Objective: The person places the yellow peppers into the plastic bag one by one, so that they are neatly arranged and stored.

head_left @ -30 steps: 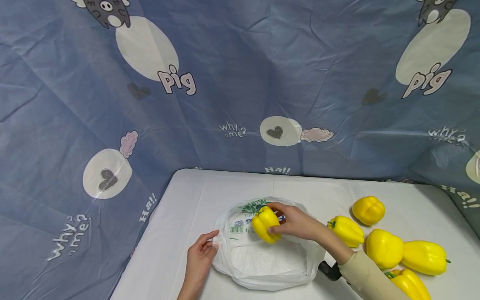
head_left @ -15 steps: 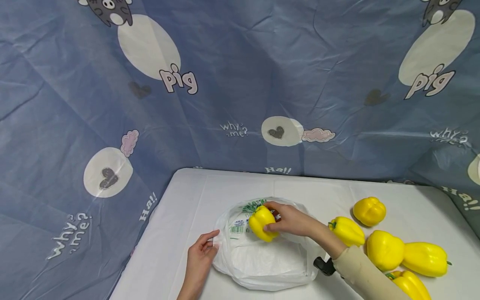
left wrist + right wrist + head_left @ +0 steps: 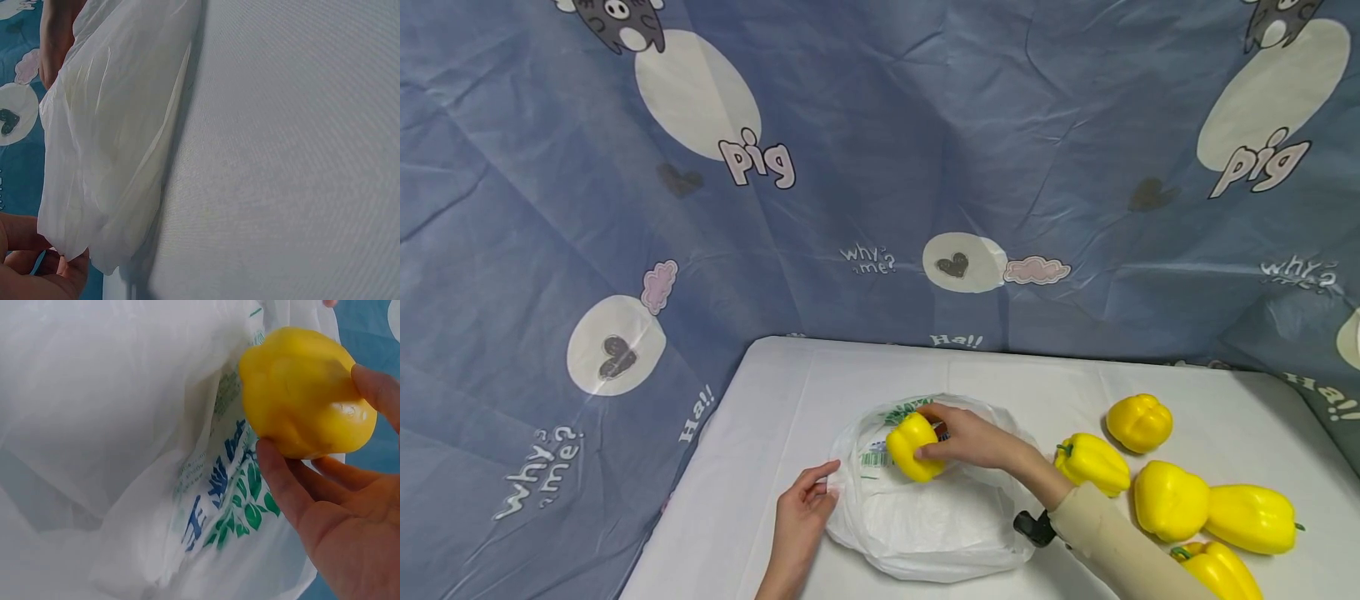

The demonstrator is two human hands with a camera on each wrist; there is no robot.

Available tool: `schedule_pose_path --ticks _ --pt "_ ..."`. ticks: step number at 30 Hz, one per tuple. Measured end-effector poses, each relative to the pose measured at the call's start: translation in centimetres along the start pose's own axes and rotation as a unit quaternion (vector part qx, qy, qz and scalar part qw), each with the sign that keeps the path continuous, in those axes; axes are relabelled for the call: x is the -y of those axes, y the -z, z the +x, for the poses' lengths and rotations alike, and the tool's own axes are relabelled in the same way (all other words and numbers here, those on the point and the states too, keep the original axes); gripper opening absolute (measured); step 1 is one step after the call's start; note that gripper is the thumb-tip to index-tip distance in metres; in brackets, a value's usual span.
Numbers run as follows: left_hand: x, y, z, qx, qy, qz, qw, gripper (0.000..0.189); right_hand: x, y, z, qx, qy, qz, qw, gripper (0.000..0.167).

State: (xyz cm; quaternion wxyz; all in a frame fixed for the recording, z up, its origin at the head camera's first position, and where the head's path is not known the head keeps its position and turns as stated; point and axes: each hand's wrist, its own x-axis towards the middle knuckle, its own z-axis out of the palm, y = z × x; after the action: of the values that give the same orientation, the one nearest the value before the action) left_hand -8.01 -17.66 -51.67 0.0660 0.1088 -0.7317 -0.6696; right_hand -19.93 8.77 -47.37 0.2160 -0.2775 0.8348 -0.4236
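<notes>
A white plastic bag [image 3: 936, 533] with green and blue print stands wide-mouthed on the table. My left hand [image 3: 800, 521] pinches the left side of its rim between thumb and fingers, also seen in the left wrist view, where the bag wall [image 3: 112, 137] hangs from the fingertips. Over the bag's mouth, toward its back, my right hand [image 3: 966, 437] grips a yellow bell pepper [image 3: 908, 450]. In the right wrist view, thumb and fingers lie around the glossy pepper [image 3: 306, 394], beside the printed inner wall of the bag.
Several more yellow bell peppers lie on the right of the white table [image 3: 775, 400]; the farthest pepper [image 3: 1138, 423] sits near the back. A black device [image 3: 1034, 528] is at the right wrist. A blue printed cloth [image 3: 850, 167] hangs behind.
My right hand has moved a little to the left with the bell pepper, over the bag's mouth. The left hand stays at the rim.
</notes>
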Motion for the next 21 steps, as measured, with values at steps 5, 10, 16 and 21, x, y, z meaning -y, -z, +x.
schedule_pose_path --ticks 5,10,16,21 --pt "-0.1 0.0 0.0 0.000 0.003 0.004 1.0000 0.041 -0.2 -0.3 0.6 0.010 -0.003 0.020 0.9997 0.065" --pt "-0.2 -0.1 0.0 0.002 0.007 0.003 1.0000 0.041 -0.5 -0.7 1.2 0.017 -0.012 0.034 0.9992 0.067" --pt "-0.2 -0.1 -0.1 0.001 0.007 0.005 1.0000 0.040 -1.0 -1.1 1.7 0.012 -0.010 0.038 0.9992 0.069" --pt "-0.2 -0.1 -0.1 0.000 0.012 0.004 0.9999 0.041 -1.1 -1.6 2.1 0.008 -0.002 0.050 0.9987 0.063"
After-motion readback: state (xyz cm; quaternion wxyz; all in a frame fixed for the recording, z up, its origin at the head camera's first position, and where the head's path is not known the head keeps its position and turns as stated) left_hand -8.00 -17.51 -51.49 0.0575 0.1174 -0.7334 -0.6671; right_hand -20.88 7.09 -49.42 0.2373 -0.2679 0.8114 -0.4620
